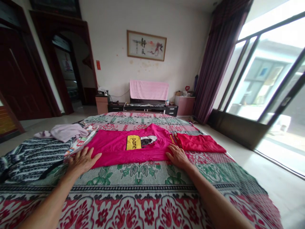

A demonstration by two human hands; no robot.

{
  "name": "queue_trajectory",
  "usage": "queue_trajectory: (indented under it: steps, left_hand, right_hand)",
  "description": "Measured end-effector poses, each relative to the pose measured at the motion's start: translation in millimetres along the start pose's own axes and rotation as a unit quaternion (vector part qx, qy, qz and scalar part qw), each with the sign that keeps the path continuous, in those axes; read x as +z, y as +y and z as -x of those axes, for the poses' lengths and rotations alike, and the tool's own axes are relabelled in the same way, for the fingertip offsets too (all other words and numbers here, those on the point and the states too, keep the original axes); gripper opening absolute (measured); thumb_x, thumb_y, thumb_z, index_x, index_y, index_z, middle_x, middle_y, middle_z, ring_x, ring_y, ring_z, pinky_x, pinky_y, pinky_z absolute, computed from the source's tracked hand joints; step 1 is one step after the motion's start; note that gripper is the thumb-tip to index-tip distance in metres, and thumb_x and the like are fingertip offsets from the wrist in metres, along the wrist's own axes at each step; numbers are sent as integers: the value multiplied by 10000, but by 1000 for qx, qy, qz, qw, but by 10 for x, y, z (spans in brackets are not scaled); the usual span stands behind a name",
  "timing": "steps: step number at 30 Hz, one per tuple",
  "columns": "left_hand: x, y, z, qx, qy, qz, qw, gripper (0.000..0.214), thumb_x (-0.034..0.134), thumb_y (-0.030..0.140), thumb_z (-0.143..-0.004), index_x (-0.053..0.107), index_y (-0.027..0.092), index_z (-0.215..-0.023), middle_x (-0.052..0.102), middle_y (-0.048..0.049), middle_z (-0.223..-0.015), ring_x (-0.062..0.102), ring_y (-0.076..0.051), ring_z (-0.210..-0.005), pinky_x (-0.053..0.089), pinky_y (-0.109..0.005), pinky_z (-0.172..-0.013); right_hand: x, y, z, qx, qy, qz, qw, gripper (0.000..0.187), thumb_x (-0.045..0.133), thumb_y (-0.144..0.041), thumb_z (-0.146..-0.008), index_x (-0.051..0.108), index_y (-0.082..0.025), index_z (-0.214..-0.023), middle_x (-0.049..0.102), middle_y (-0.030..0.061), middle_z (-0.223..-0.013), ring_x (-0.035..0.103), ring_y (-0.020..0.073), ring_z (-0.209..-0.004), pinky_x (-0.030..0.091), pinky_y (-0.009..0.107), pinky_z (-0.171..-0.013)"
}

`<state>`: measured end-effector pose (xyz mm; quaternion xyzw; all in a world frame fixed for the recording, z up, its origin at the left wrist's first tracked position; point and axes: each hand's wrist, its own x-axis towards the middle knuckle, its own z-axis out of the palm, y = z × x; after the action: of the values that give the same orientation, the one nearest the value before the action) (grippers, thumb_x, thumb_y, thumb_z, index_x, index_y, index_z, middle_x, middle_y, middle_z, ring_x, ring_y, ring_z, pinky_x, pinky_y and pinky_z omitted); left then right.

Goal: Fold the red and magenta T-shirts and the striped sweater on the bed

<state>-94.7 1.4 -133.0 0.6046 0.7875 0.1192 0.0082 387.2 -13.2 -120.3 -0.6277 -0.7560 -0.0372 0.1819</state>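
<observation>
A bright pink shirt [111,146] lies spread flat across the patterned cover, with a yellow lettered patch and a black-and-white print at its middle. My left hand [82,160] rests on its left end, fingers spread and thumb out to the right. At the shirt's lower right edge, my right hand [178,156] lies with its fingers stretched forward over the cloth. Just beyond that hand is a folded red garment [202,143], touching the pink shirt's right end. Both hands press from above, and no cloth is seen pinched in them.
A black-and-white striped garment [45,156] lies heaped at the left, with a pale pink cloth [63,132] on top. The patterned cover [138,197] spans the whole surface. Behind stands a low cabinet [171,110]; glass doors [259,79] are on the right.
</observation>
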Motion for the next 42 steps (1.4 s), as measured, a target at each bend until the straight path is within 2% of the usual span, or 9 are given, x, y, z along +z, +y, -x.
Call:
queue_trajectory:
  steps: [9,15,18,21,25,30,34,38,42]
  left_hand:
    - [-57,52,20,-8,-6,16,1000,832,303,707,-774,393,189,-1419,243,-127,-1529,194,-384,-1388,144,-622,-1071]
    - [-6,-44,-21,25,38,25,999,732,392,649,-772,477,221,-1361,338,-116,-1490,299,-362,-1353,212,-575,-1079]
    - [38,-166,-88,68,74,45,994,542,446,475,-780,602,199,-1220,455,-108,-1412,439,-281,-1276,309,-423,-1082]
    - [61,-245,-144,66,88,57,992,388,457,331,-746,686,194,-1027,553,-91,-1319,536,-239,-1182,376,-338,-1040]
    - [53,-251,-150,72,126,65,987,283,464,276,-695,694,204,-844,655,-65,-1156,578,-244,-1115,435,-318,-969]
    - [11,-214,-95,77,140,75,984,238,452,282,-690,660,214,-783,689,-56,-1055,619,-244,-1015,470,-308,-877]
    - [-61,-168,-51,55,118,83,988,206,459,287,-694,641,227,-772,706,-40,-1001,639,-236,-915,472,-301,-813]
    - [-111,-139,-39,28,97,83,991,240,468,317,-689,656,227,-808,709,-56,-998,641,-258,-874,472,-326,-771]
    - [-71,-199,-113,25,122,118,985,289,490,326,-635,665,240,-848,716,-63,-940,633,-291,-905,471,-377,-824]
  right_hand:
    - [-27,-12,-6,-13,16,-10,1000,440,447,-433,-877,555,-188,-1227,508,109,-1358,470,246,-1227,361,413,-997]
    - [-28,-110,-311,-19,7,5,1000,468,383,-190,-846,493,-193,-1301,446,84,-1421,404,220,-1290,352,393,-1005]
    - [-39,-184,-527,5,-45,42,998,575,396,-134,-792,422,-188,-1364,404,109,-1447,360,266,-1311,340,459,-988]
    - [-69,-209,-680,38,-82,68,994,633,463,-132,-740,413,-156,-1371,496,169,-1343,422,322,-1236,303,532,-972]
    - [-147,-148,-743,27,-83,77,993,418,513,-128,-701,636,-164,-1099,635,135,-1073,541,311,-1047,317,496,-928]
    - [-186,-9,-602,-42,7,29,999,261,498,-154,-704,648,-175,-917,637,82,-1003,559,221,-942,378,345,-843]
    - [-147,3,-253,-132,94,-55,985,211,478,-147,-661,591,-166,-838,594,33,-751,530,171,-731,410,303,-766]
    - [-155,-134,92,-215,55,-93,971,360,486,-127,-610,587,-165,-953,604,56,-852,538,191,-818,421,316,-811]
    - [-175,-226,174,-177,41,-73,981,522,487,-135,-635,547,-145,-1153,590,105,-1054,539,219,-975,417,327,-872]
